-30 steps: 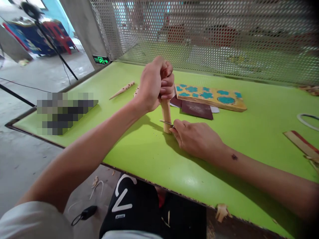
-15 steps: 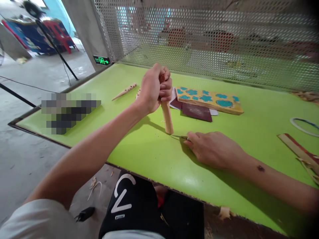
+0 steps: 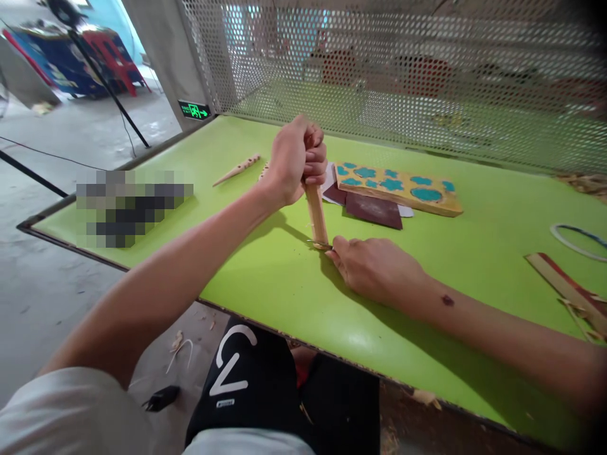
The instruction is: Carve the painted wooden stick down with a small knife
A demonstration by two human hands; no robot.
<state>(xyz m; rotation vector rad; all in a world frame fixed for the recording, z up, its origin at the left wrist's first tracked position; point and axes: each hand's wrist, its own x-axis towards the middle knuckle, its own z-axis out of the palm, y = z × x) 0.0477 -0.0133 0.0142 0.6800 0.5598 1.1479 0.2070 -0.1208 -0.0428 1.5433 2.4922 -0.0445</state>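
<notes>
Fingers wrapped round its upper part, my left hand (image 3: 298, 161) holds a pale wooden stick (image 3: 316, 215) upright over the green table. My right hand (image 3: 374, 262) is closed on a small knife (image 3: 324, 245), whose thin blade lies across the stick's lower end. A small curl of wood shows at the blade. Most of the knife's handle is hidden in my right hand. Beyond my left forearm lies a pointed wooden piece with notches (image 3: 237, 169); another notched piece is partly hidden behind my left wrist.
A yellow board with teal shapes (image 3: 398, 186) rests by dark red sheets (image 3: 374, 210). At the right are a ring (image 3: 576, 240), a wooden strip (image 3: 564, 287) and shavings. A perforated metal screen (image 3: 379, 82) borders the table's back. Something pixelated (image 3: 135, 205) lies at the left.
My right hand has moved left with the knife, bringing its blade from beside the stick onto the lower end. My left hand has barely moved.
</notes>
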